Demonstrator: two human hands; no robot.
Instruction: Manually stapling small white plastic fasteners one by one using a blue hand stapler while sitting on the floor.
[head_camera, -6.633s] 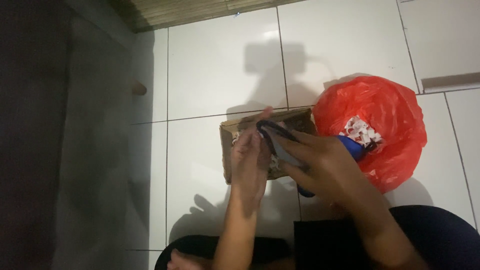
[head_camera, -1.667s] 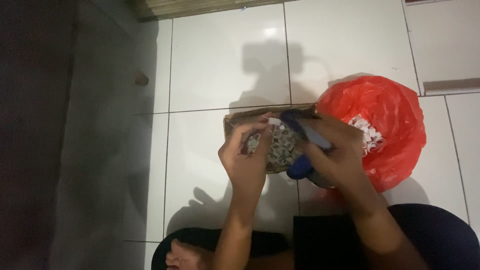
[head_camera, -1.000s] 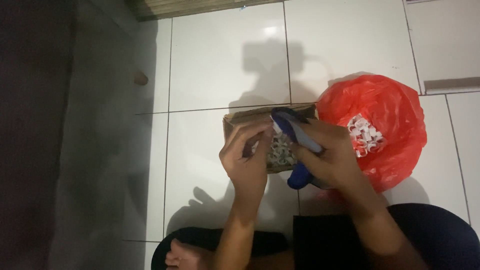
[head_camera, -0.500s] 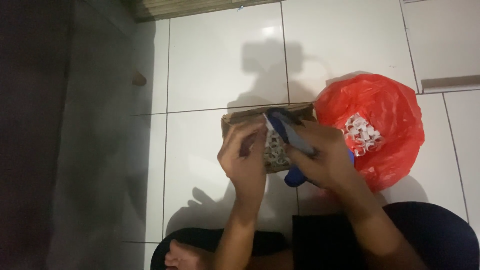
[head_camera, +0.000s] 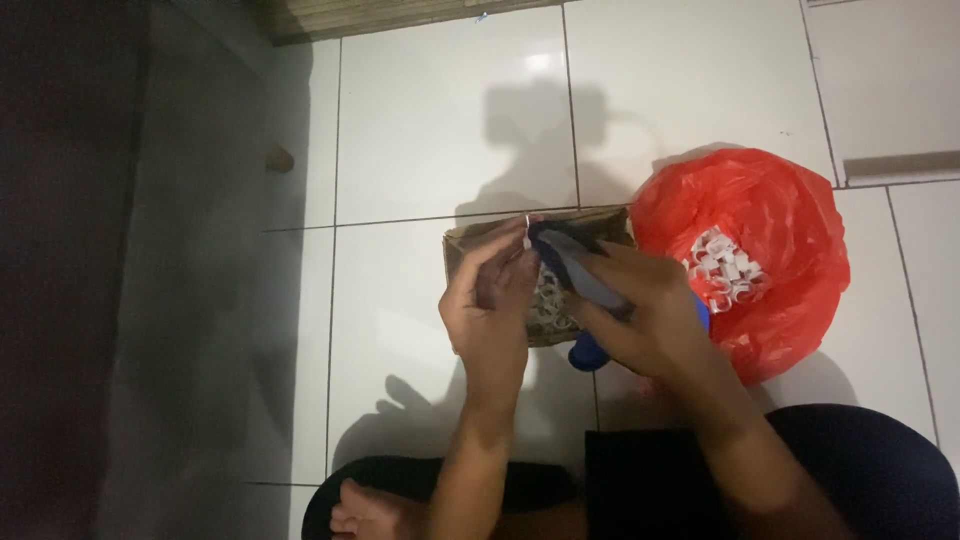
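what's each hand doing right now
Left hand: fingers pinched on a small white piece above the box.
Right hand: closed on a dark blue tool.

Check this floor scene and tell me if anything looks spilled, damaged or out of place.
Nothing stands out. The red plastic bag lies open on the white tile floor, its small white pieces inside. The cardboard box sits upright beside it. The left hand and right hand work over the box; nothing is scattered on the tiles.
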